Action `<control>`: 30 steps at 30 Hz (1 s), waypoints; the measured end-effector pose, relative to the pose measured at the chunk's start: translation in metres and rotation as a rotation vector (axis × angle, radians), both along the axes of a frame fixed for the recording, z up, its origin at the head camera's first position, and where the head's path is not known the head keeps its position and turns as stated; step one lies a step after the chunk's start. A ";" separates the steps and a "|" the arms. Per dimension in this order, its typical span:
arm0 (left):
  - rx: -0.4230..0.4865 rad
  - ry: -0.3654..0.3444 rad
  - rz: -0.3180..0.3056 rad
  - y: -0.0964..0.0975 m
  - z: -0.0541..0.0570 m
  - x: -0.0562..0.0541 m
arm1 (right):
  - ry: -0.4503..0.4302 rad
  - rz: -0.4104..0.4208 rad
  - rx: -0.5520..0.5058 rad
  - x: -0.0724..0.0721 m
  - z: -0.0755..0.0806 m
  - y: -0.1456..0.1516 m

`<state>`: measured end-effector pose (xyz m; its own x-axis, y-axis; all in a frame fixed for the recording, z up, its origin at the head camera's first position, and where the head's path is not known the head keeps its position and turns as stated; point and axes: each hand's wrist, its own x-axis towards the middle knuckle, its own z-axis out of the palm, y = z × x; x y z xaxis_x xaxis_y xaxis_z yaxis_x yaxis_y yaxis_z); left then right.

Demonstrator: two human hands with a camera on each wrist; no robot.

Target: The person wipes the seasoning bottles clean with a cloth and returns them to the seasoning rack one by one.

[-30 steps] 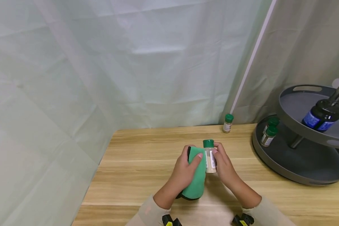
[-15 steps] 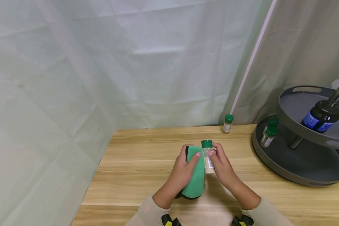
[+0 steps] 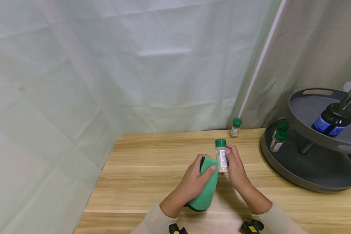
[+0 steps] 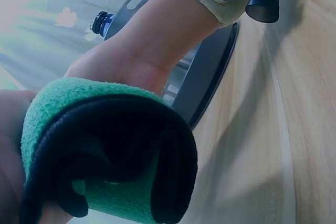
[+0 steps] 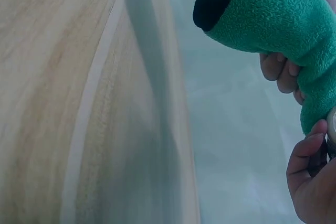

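Note:
My left hand [image 3: 195, 180] grips a folded green cloth [image 3: 207, 191] with black edging, thumb on top. In the left wrist view the cloth [image 4: 79, 90] is bent into a roll, its black edge towards the camera. My right hand [image 3: 237, 169] holds a clear spice jar [image 3: 221, 159] by its right side, upright above the table; it has a green cap, a white label and pale contents. The cloth meets the jar's left side. In the right wrist view the right hand's fingers [image 5: 310, 148] curl at the jar's base [image 5: 332, 124], which is mostly cut off by the frame.
Another green-capped jar [image 3: 235, 128] stands at the table's back edge. At right is a grey two-tier stand [image 3: 307, 185]; its lower tier bears two green-capped jars [image 3: 278, 142], its upper tier a dark bottle [image 3: 334, 120] with a blue label. A pale curtain [image 3: 163, 81] hangs behind the wooden table [image 3: 140, 182].
The jar has moved up and slightly right, and its label has turned more into view. The left hand and cloth have shifted right and a little down.

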<state>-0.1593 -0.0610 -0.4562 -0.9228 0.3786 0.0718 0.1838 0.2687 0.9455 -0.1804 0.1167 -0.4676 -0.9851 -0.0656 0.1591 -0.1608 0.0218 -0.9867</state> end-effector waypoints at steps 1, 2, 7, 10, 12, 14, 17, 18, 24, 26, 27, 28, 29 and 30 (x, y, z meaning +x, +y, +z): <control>0.004 -0.010 0.008 0.000 0.000 0.000 | -0.005 0.009 -0.007 0.000 0.000 -0.001; 0.012 -0.021 0.017 0.000 -0.001 0.000 | -0.015 0.020 -0.016 0.000 0.000 -0.001; 0.078 -0.057 0.106 0.000 -0.003 -0.002 | -0.039 0.092 -0.038 0.002 0.000 -0.005; 0.126 -0.057 0.160 -0.002 -0.003 -0.004 | -0.020 0.156 -0.036 0.003 0.000 -0.006; 0.144 -0.053 0.183 -0.003 -0.003 -0.006 | -0.001 0.190 -0.034 0.004 0.000 -0.007; 0.153 -0.050 0.205 -0.004 -0.002 -0.007 | 0.014 0.209 -0.021 0.005 0.000 -0.007; 0.161 -0.052 0.229 -0.006 -0.001 -0.007 | 0.039 0.223 -0.006 0.006 -0.002 -0.007; 0.160 -0.055 0.234 -0.006 0.000 -0.006 | 0.051 0.221 0.000 0.006 -0.002 -0.007; 0.156 -0.063 0.177 -0.004 0.000 -0.005 | 0.135 0.164 -0.021 0.006 -0.005 -0.008; 0.140 -0.052 0.138 -0.003 0.000 -0.004 | 0.151 0.121 -0.032 0.005 -0.005 -0.009; 0.126 -0.047 0.119 -0.002 0.000 -0.003 | 0.154 0.093 -0.036 0.005 -0.005 -0.009; 0.104 -0.044 0.102 -0.002 0.001 -0.002 | 0.153 0.067 -0.042 0.005 -0.005 -0.008; 0.082 -0.040 0.087 -0.001 0.001 -0.001 | 0.147 0.038 -0.049 0.004 -0.005 -0.008; 0.058 -0.038 0.073 0.000 0.001 0.000 | 0.136 0.009 -0.052 0.003 -0.005 -0.008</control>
